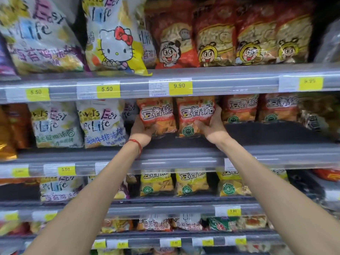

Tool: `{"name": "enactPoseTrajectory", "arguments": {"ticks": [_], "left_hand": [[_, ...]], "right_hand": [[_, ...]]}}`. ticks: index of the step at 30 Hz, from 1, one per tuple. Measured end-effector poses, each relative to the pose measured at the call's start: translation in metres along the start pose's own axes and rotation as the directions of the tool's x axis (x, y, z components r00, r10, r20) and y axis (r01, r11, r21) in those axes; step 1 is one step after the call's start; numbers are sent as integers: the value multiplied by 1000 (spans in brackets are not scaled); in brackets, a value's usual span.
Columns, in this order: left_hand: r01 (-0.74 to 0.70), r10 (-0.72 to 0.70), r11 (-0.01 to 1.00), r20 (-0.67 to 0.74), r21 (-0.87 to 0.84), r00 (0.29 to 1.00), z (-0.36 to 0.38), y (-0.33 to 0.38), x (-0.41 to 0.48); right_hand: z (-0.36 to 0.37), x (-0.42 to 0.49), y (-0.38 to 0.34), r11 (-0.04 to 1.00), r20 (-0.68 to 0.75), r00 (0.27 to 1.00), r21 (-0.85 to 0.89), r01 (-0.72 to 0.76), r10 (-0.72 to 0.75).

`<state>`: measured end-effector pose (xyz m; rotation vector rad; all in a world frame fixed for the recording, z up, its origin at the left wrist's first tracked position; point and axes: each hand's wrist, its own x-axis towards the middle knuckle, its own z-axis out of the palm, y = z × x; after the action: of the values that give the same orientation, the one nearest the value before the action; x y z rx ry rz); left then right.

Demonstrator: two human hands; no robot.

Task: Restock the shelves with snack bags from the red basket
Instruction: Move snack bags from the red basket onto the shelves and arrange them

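Just below the 9.90 price tag (180, 86), the left bag (156, 115) and the right bag (196, 115), both orange snack bags, stand upright and touch side by side. Our left hand (140, 130) is clamped on the lower left corner of the left bag. Our right hand (214, 127) is clamped on the lower right edge of the right bag, thumb on its front. The view is blurred, but both bags seem to rest on the dark shelf (276, 133). Below and right of the tag, more bags of the same kind (239, 109) stand further back.
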<state>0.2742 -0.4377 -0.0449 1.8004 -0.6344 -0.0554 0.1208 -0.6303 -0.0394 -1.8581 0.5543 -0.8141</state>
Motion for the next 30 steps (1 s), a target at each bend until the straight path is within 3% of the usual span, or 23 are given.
{"name": "enactPoseTrajectory", "arguments": {"ticks": [8, 15, 18, 23, 30], "left_hand": [[38, -35, 993, -31, 108, 999, 7, 7, 8], [74, -42, 975, -151, 212, 988, 8, 4, 9], [40, 6, 967, -178, 250, 984, 8, 9, -12], [105, -69, 967, -157, 233, 985, 3, 24, -57], [-23, 42, 987, -116, 160, 992, -33, 28, -137]], "right_hand": [[9, 10, -1, 988, -46, 997, -144, -61, 55], [2, -6, -16, 942, 22, 978, -275, -192, 206], [-2, -24, -18, 944, 14, 982, -280, -177, 188], [3, -63, -32, 958, -98, 992, -264, -108, 85], [46, -140, -57, 993, 79, 997, -117, -4, 13]]}}
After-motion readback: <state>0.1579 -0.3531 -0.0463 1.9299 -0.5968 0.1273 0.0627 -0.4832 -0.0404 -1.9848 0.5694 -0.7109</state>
